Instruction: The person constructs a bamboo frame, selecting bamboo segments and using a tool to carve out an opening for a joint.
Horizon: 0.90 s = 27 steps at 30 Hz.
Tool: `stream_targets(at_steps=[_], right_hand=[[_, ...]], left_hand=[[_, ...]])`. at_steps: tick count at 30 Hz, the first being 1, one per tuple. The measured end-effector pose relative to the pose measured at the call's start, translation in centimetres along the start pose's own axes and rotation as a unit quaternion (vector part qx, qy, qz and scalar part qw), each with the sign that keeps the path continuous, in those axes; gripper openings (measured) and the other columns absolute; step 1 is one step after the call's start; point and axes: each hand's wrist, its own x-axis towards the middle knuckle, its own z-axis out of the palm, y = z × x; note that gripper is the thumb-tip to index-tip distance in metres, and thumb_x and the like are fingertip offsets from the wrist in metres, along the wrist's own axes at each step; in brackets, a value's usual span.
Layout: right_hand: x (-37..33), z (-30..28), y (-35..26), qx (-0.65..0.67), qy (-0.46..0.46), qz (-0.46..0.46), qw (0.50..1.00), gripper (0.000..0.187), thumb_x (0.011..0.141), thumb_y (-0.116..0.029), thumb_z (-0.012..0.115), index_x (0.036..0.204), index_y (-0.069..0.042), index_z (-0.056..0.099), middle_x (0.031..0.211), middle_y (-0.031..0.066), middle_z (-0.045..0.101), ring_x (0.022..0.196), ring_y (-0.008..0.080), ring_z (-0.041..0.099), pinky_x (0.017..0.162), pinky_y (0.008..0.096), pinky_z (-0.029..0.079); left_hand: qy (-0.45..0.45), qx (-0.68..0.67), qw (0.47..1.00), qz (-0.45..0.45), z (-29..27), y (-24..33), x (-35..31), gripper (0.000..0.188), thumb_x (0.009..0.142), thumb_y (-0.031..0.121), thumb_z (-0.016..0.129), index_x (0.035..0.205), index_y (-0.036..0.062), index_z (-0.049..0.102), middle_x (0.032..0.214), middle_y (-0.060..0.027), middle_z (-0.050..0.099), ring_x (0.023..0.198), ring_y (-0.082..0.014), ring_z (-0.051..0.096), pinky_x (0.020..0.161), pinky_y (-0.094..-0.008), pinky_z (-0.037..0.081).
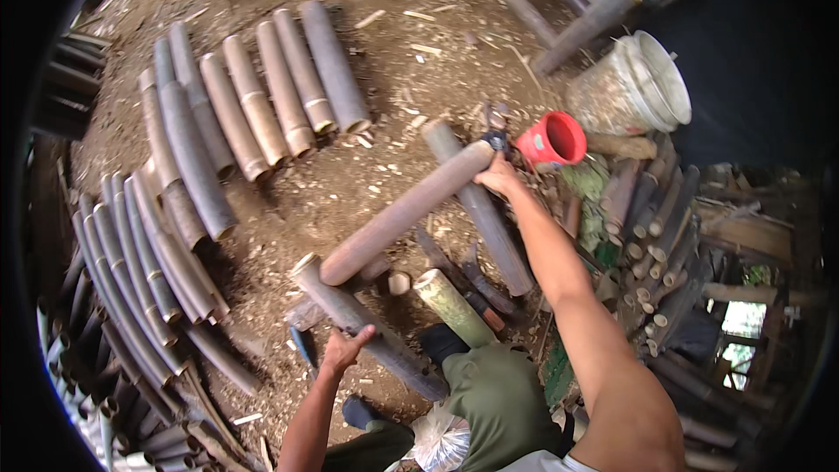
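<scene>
A brown bamboo pole lies slantwise across two darker bamboo pieces. My right hand is closed around its far right end, above the dark supporting pole. Just beyond those fingers is a small black object that I cannot make out. The pole's near end rests on the nearer dark bamboo piece. My left hand is at that piece's left edge, thumb over its top and the other fingers partly hidden. A short greenish bamboo piece leans by my knee.
Cut bamboo lengths lie in rows at the left. A red bucket and a dirty white bucket are at the far right, above a bamboo stack. A blue-handled tool lies beside my left hand. Wood chips litter the dirt floor.
</scene>
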Motion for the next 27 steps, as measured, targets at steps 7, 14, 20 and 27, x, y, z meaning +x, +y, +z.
stream_targets(at_steps=[7, 14, 20, 27], right_hand=[[-3.1, -0.5, -0.7, -0.176, -0.019, 0.012, 0.984, 0.048, 0.077, -0.040, 0.067, 0.108, -0.004, 0.070, 0.116, 0.0163, 0.065, 0.108, 0.0317, 0.061, 0.094, 0.0455, 0.045], [-10.8, -8.2, -1.1, -0.395, -0.311, 0.039, 0.863, 0.042, 0.092, -0.037, 0.054, 0.064, -0.006, 0.059, 0.059, 0.0067, 0.058, 0.051, 0.0208, 0.055, 0.053, 0.0414, 0.045], [-24.3, -18.5, -0.7, -0.436, -0.305, -0.101, 0.841, 0.067, 0.093, -0.066, 0.045, 0.068, -0.007, 0.063, 0.060, 0.0031, 0.056, 0.055, 0.0166, 0.056, 0.054, 0.0328, 0.048], [-37.5, -29.9, 8.3, -0.343, -0.121, -0.245, 0.899, 0.060, 0.086, -0.063, 0.060, 0.099, -0.006, 0.072, 0.080, 0.0111, 0.069, 0.074, 0.0250, 0.065, 0.067, 0.0390, 0.049]], left_hand=[[0.113, -0.240, 0.947, 0.181, 6.0, -4.2, 5.3, 0.085, 0.069, 0.039, 0.086, 0.129, -0.0066, 0.047, 0.115, -0.0179, 0.062, 0.106, -0.0272, 0.059, 0.097, -0.0374, 0.045], [0.034, -0.176, 0.971, 0.156, 5.3, -1.8, 2.3, 0.084, 0.071, 0.054, 0.082, 0.122, -0.0065, 0.052, 0.107, -0.0183, 0.064, 0.095, -0.0294, 0.066, 0.068, -0.0426, 0.059], [0.062, -0.009, 0.995, 0.084, -0.8, -3.1, 1.9, 0.089, 0.078, 0.073, 0.062, 0.117, -0.0064, 0.059, 0.091, -0.0165, 0.064, 0.077, -0.0278, 0.066, 0.059, -0.0441, 0.061], [0.191, 0.265, 0.920, 0.218, -6.6, -4.8, 0.8, 0.067, 0.086, 0.059, 0.058, 0.089, -0.0072, 0.068, 0.085, -0.0255, 0.068, 0.075, -0.0350, 0.067, 0.076, -0.0446, 0.053]])
